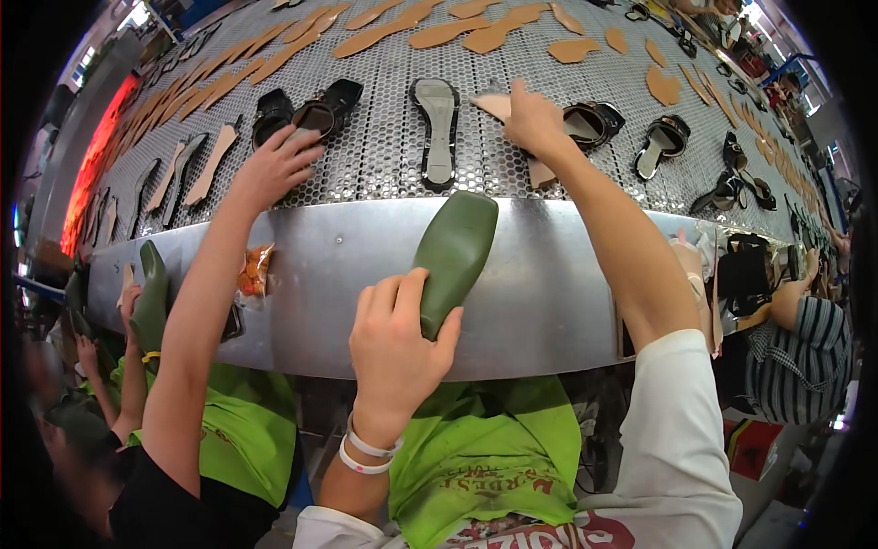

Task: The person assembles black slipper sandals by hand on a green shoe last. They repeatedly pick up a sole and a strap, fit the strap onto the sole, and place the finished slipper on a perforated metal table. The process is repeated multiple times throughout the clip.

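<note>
In my left hand (395, 334) is a green shoe last (460, 236), tilted up over the metal ledge, with my fingers wrapped round its narrow end. My right hand (535, 121) reaches across to the conveyor belt, its fingers closed on a pale beige insole piece (492, 104), partly hidden by the hand. Left of that hand, a grey sole with a black rim (437, 133) lies on the belt. A black sandal upper (593, 124) lies just right of my right wrist. Below the wrist, a tan piece (540, 174) shows in part.
From the left, a co-worker's hand (279, 166) touches a pair of black sandals (315, 114). Tan insoles (393, 32) lie in rows along the far belt. On the metal ledge (311, 302) sits an orange packet (255, 270). Another person in stripes (800, 357) works at the right.
</note>
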A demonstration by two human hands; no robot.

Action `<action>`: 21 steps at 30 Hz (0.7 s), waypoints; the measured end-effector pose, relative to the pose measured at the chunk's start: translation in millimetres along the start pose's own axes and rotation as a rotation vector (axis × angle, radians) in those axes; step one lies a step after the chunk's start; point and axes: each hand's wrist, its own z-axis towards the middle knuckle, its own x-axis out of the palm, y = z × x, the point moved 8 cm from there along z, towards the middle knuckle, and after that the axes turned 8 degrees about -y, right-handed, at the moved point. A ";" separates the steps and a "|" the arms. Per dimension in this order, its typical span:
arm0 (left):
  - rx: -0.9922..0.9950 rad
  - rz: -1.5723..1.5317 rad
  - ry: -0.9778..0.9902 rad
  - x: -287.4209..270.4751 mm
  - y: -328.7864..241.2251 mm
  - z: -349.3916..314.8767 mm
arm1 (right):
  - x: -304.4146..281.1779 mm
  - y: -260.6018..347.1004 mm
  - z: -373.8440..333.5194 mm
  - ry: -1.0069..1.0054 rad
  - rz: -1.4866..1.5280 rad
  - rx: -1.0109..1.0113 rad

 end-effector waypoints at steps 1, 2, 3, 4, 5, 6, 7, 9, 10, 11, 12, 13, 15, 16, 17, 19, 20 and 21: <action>-0.001 0.004 0.004 -2.0 1.5 0.6 | -0.7 4.1 -2.6 -0.009 0.011 -0.010; -0.002 -0.003 0.001 -3.6 2.9 -0.1 | -0.7 6.6 -5.8 -0.019 0.023 -0.020; -0.004 -0.010 -0.003 -4.6 4.3 -1.3 | -0.1 7.9 -7.6 -0.028 0.035 -0.031; 0.001 -0.022 -0.011 -5.9 4.0 0.1 | 3.2 -3.0 -1.6 -0.002 -0.018 0.016; -0.004 -0.022 -0.006 -7.1 5.8 -0.3 | 5.7 -3.4 0.6 0.059 -0.031 0.023; -0.009 -0.021 -0.001 -8.2 7.6 -0.2 | 7.8 -3.9 2.5 0.120 -0.045 0.030; -0.016 -0.025 0.004 -8.2 10.2 -0.3 | 11.3 -7.3 2.9 0.183 -0.065 0.038; -0.027 -0.033 0.008 -11.0 13.5 -0.6 | 8.4 -15.4 3.8 0.157 -0.089 -0.036; -0.017 -0.045 0.000 -11.3 14.1 -0.6 | 9.4 -22.0 3.8 0.129 -0.105 -0.043; -0.008 -0.050 -0.008 -12.4 14.2 -0.5 | 9.9 -26.2 4.4 0.102 -0.115 -0.054; -0.003 -0.053 -0.011 -12.3 14.0 -0.1 | 14.3 -31.5 5.0 0.143 -0.152 -0.078; -0.003 -0.043 -0.015 -14.1 15.4 -0.9 | 5.5 -25.6 2.7 0.114 -0.126 -0.081; -0.006 -0.034 -0.020 -16.9 17.9 -2.1 | -13.9 -16.3 -3.3 0.056 -0.074 -0.086; -0.006 -0.039 -0.016 -16.1 18.2 -2.6 | -27.1 -16.0 -3.9 -0.116 -0.052 -0.091; -0.006 -0.043 -0.011 -15.7 18.6 -2.8 | -31.5 -20.2 -1.8 -0.122 0.099 -0.049; -0.002 -0.052 -0.017 -17.3 20.0 -1.9 | -49.1 -28.2 2.4 -0.135 0.399 0.037; 0.001 -0.058 -0.022 -18.4 20.3 -1.1 | -53.3 -31.2 4.4 -0.233 0.557 0.027; 0.008 -0.061 -0.026 -19.7 19.9 -0.4 | -60.0 -32.6 6.3 -0.269 0.634 0.030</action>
